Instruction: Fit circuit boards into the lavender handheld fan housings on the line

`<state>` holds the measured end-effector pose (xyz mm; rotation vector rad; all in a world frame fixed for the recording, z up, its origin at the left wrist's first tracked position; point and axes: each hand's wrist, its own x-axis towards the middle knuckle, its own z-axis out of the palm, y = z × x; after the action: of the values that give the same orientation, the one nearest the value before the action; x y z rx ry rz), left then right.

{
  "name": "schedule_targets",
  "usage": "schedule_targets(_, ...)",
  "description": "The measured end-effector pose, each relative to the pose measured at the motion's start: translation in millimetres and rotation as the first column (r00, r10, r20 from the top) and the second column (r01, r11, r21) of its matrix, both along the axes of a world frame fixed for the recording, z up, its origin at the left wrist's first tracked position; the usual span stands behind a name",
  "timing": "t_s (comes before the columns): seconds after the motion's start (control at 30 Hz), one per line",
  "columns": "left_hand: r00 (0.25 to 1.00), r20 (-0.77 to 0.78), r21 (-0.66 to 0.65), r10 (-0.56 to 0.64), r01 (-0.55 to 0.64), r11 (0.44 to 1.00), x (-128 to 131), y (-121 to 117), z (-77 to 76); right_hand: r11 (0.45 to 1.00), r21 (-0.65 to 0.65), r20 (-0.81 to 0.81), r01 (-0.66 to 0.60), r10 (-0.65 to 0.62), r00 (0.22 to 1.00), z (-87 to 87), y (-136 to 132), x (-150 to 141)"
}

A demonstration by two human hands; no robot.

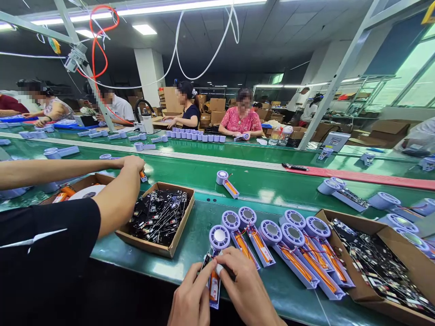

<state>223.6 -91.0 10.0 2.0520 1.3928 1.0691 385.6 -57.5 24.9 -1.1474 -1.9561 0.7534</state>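
Both my hands work on one small handheld fan unit (217, 246) at the near edge of the green bench. My left hand (190, 299) pinches its open handle, where an orange battery (213, 290) and a small circuit board show. My right hand (244, 285) is closed on the same handle from the right, fingertips pressing near the top. A row of several similar lavender fan units (288, 246) with orange batteries lies just right of my hands.
A cardboard box of black circuit boards (158, 217) sits to the left, another (380, 262) at the right. A co-worker's arms (115, 190) in a black shirt reach over the left. A green conveyor (265, 183) carries fan units; several people sit across it.
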Motion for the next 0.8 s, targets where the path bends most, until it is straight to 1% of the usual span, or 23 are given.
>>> schedule_targets(0.1,0.994,0.102,-0.015,0.03,-0.029,0.999,2,0,2.8,0.999,-0.001,-0.029,-0.053,0.053,0.998,-0.3,0,3)
schedule_targets(0.17,0.97,0.217,-0.076,0.111,-0.097,0.992,5,0,4.5,0.999,-0.022,-0.036,-0.042,0.042,0.998,4.0,0,4)
schedule_targets(0.23,0.924,0.311,-0.167,0.221,-0.176,0.97,8,0,4.4,0.999,-0.038,-0.034,-0.017,0.016,0.999,8.9,0,4)
schedule_targets(0.27,0.902,0.337,-0.212,0.27,-0.207,0.955,9,-1,3.7,0.999,-0.037,-0.03,-0.004,0.003,1.0,10.5,0,3)
schedule_targets(0.33,0.884,0.346,-0.272,0.315,-0.227,0.935,10,-1,1.6,1.0,-0.023,-0.017,0.01,-0.011,1.0,11.2,0,2)
schedule_targets(0.47,0.88,0.354,-0.281,0.317,-0.223,0.933,9,-2,0.3,1.0,0.028,-0.001,-0.007,0.007,1.0,5.5,1,0)
schedule_targets(0.57,0.877,0.357,-0.284,0.323,-0.227,0.932,9,-2,2.9,0.999,0.028,-0.021,-0.043,0.044,0.999,3.4,2,1)
schedule_targets(0.7,0.867,0.367,-0.28,0.337,-0.243,0.929,9,-2,5.3,0.996,-0.036,-0.104,-0.08,0.076,0.992,6.4,3,5)
schedule_targets(0.8,0.872,0.369,-0.282,0.321,-0.224,0.933,9,-2,4.5,0.99,-0.114,-0.192,-0.077,0.054,0.98,7.8,5,7)
